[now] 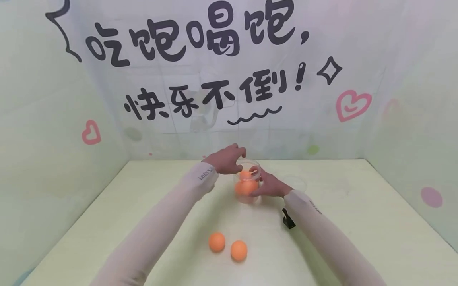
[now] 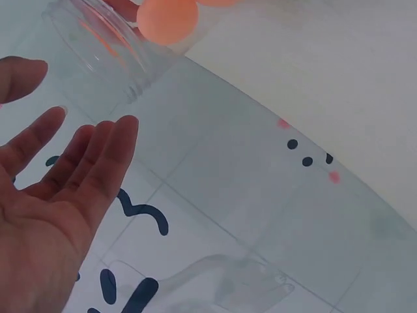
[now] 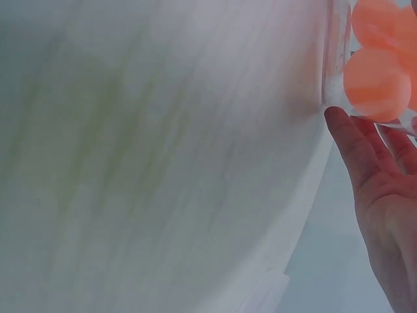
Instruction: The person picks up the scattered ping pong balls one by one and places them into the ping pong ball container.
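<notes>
A clear round jar (image 1: pixel 246 199) stands upright at the back middle of the table, its mouth uncovered. Several orange balls (image 1: pixel 243 188) are inside, piled up towards the top. My right hand (image 1: pixel 272 185) holds the jar from its right side, fingers around the wall. Just above the rim, on the left, is my left hand (image 1: pixel 226 159); its fingers are loosely bent and hold nothing. In the left wrist view, a gap shows between the left fingers (image 2: pixel 120 147) and the jar's mouth. Two more orange balls, a left one (image 1: pixel 216 242) and a right one (image 1: pixel 239 250), lie at the front.
A clear round lid-like disc (image 1: pixel 298 182) lies on the table right of the jar, behind my right wrist. Beside the right forearm is a small black object (image 1: pixel 288 219), its kind unclear. Printed wall panels (image 1: pixel 307 135) enclose the table (image 1: pixel 150 222) at the back and sides.
</notes>
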Available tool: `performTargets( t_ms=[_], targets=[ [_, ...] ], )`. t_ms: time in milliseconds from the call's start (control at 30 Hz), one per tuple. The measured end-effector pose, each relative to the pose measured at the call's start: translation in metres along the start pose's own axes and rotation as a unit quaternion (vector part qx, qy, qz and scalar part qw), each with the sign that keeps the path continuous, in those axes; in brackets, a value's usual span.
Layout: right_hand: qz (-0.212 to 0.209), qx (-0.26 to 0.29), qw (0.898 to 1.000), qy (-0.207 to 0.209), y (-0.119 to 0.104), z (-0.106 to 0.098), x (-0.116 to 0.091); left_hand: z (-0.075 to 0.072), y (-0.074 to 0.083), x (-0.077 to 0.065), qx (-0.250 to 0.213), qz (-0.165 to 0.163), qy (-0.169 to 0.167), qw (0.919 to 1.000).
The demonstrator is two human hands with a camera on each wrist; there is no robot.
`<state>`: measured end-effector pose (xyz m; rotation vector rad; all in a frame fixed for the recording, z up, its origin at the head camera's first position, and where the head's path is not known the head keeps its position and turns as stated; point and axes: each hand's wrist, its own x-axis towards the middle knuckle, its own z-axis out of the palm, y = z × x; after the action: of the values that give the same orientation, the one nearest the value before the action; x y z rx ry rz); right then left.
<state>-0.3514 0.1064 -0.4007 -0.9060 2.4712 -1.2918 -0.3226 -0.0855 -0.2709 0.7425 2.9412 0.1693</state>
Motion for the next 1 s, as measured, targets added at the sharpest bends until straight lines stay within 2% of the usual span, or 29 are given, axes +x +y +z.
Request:
performTargets(
  t_ms=[233,433,567,733,1000],
  targets=[
    [-0.009,-0.006,1.000,0.006,-0.001,0.001,0.001,-0.002,-0.022,-0.016,0.009,-0.019,0.003,0.9998],
    [-0.006,-0.005,1.000,0.011,0.001,0.002,0.002,0.004,-0.032,-0.029,0.004,-0.029,-0.022,0.9993],
    [0.003,-0.004,1.000,0.012,0.000,0.003,0.002,0.010,-0.041,-0.041,-0.011,-0.019,-0.034,0.9992],
    [0.014,-0.002,1.000,0.007,-0.005,0.005,0.000,0.019,-0.052,-0.059,-0.032,0.014,-0.032,0.9989],
    [0.013,-0.009,1.000,0.011,-0.001,0.005,0.001,0.042,-0.048,-0.083,-0.069,0.047,-0.048,0.9954]
  ],
)
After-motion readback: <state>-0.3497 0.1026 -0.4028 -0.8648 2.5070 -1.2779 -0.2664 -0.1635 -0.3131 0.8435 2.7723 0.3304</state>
